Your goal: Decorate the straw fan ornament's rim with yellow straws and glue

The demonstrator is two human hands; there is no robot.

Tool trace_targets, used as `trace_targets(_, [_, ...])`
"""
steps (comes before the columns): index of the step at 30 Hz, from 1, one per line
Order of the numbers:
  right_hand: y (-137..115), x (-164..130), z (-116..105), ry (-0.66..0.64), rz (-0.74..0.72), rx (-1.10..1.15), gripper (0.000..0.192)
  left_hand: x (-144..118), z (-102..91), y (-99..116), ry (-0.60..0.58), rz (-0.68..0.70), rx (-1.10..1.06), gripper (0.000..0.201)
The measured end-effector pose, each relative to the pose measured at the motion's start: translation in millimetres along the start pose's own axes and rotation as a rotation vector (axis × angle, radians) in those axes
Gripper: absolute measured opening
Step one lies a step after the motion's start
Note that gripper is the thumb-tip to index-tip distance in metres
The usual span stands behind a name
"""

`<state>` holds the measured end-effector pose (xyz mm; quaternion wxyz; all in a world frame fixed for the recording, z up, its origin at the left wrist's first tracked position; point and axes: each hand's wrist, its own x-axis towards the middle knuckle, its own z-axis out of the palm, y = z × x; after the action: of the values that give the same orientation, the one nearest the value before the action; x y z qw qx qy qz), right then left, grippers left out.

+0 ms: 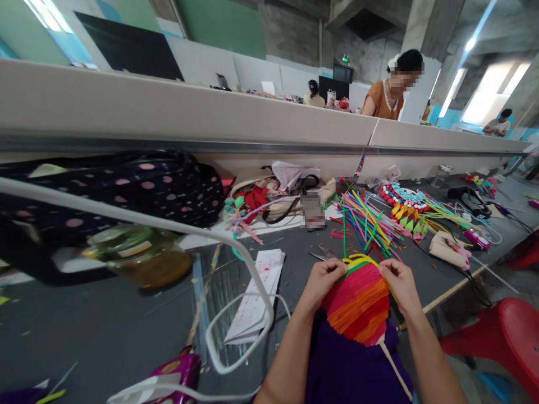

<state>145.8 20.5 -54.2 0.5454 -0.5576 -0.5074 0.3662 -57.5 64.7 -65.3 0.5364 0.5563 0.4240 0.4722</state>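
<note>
The grey tabletop carries a heap of coloured straws. Nearer, over the lap, a woven straw fan is pinched at its top rim by left hand and right hand; even pressure from both grips likely keeps the weave tight.
</note>
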Motion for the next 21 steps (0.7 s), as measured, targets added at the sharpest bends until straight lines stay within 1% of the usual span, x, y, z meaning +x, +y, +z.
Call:
trace_targets(4, [-3.2,-1.8,8.5,0.057,-0.001,0.023,0.022,0.0,-0.2,0.9,0.0,0.011,0.004,0.025])
trace_targets(7, [-2.5,-3.1,14.6,0.079,0.033,0.094,0.021,-0.5,-0.6,2.8,-0.004,0.016,0.007,0.024])
trace_targets(11, [0.4,-4.0,18.6,0.054,0.089,0.199,0.021,-0.9,-0.6,4.2,-0.008,0.033,0.018,0.025])
trace_targets(16, [1.7,-2.9,16.4,0.005,0.163,0.309,0.024,-0.5,0.2,2.0,0.001,0.03,0.008,0.024])
trace_targets(21, [5.6,-0.4,13.0,0.003,0.216,0.366,0.018,0.1,0.4,-0.9,0.004,0.009,-0.01,0.021])
